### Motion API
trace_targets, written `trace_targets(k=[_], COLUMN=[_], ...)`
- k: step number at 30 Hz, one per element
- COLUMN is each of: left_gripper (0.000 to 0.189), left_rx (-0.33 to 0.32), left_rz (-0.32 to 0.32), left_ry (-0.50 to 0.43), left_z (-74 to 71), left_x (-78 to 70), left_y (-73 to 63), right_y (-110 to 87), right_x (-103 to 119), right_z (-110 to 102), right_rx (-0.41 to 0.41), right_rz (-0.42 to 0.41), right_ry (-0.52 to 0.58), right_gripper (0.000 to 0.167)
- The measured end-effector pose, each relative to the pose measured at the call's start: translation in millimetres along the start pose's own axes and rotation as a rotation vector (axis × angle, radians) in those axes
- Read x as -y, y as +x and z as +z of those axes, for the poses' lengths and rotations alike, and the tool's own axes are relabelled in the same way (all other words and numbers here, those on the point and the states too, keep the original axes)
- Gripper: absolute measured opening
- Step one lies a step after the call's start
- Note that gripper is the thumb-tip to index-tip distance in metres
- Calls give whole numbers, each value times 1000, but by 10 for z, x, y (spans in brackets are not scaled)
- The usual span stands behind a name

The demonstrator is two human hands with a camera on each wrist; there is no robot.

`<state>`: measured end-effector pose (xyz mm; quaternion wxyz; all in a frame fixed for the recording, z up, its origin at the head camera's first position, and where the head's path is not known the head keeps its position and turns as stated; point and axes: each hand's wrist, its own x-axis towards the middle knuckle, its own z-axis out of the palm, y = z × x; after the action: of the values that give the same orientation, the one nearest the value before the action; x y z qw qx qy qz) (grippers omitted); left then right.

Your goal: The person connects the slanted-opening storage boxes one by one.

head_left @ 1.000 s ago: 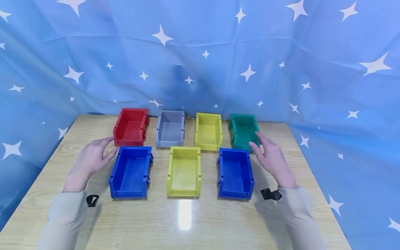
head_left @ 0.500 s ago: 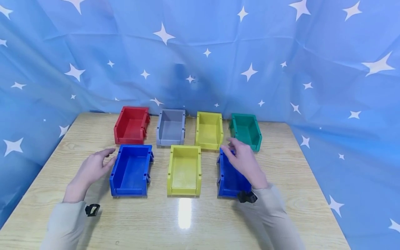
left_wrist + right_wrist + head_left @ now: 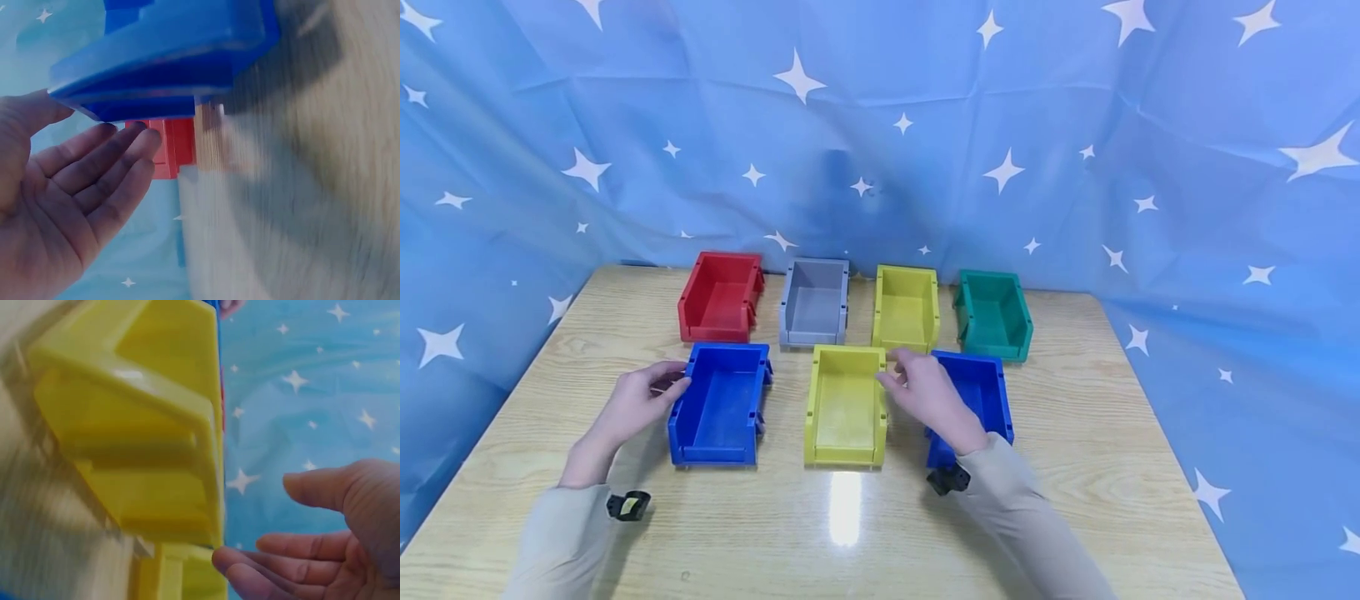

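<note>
My left hand (image 3: pixel 630 406) is at the left wall of the left blue bin (image 3: pixel 721 417). In the left wrist view its thumb lies at the bin's rim and the fingers extend loosely beside the wall; I cannot tell whether they touch it. My right hand (image 3: pixel 931 398) is beside the right rim of the front yellow bin (image 3: pixel 846 408), partly over the right blue bin (image 3: pixel 987 392). In the right wrist view the right thumb and fingers (image 3: pixel 306 547) are spread apart, and nothing is between them.
Behind stand a red bin (image 3: pixel 721 304), a grey bin (image 3: pixel 815 308), a second yellow bin (image 3: pixel 907 312) and a green bin (image 3: pixel 995 321). All the bins sit on a wooden table (image 3: pixel 760 542). A blue star-patterned cloth (image 3: pixel 880 150) hangs behind and at the sides.
My right hand has moved left from beside the green bin, across the right blue bin, to the front yellow bin. My left hand has shifted slightly to the left blue bin's wall.
</note>
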<state>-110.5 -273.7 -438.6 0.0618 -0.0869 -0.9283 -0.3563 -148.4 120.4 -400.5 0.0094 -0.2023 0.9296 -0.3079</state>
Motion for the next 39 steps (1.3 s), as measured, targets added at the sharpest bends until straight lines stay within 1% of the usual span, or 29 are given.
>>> trace_targets(k=[4,6,8,10,13,17,21,25,30,33,39], left_gripper=[41,46,50,51,53,52,52,54,55,55,54], left_rx=[60,85,96,96,83,56,39,45,50,50,41], left_rz=[-125,-182,-222,-251,-293,-362,-425,-451,-453,-452,-455], left_ry=[-96,-141,-178,-211,-265,-315,-342,-362,-375,-380,-373], left_z=[6,12,18,26,39,52,62,62,60,61,72], left_x=[11,16,20,24,27,18,-1,-25,-32,-31,-47], left_y=[-6,-9,-12,-15,-21,-30,-36,-35,-39,-38,-36], right_y=[40,51,58,61,66,74,73,65,64,65,59], right_x=[52,73,87,99,107,113,127,115,84,80,89], right_z=[103,137,166,187,220,258,277,300,335,337,317], right_rx=[25,26,29,33,39,29,7,-28,-71,-79,-64], right_rz=[-3,-2,24,54,85,88,98,92,72,74,101], right_ry=[-32,-45,-46,-38,-33,-39,-3,49,91,111,134], right_gripper=[29,32,39,48,55,55,51,48,48,48,47])
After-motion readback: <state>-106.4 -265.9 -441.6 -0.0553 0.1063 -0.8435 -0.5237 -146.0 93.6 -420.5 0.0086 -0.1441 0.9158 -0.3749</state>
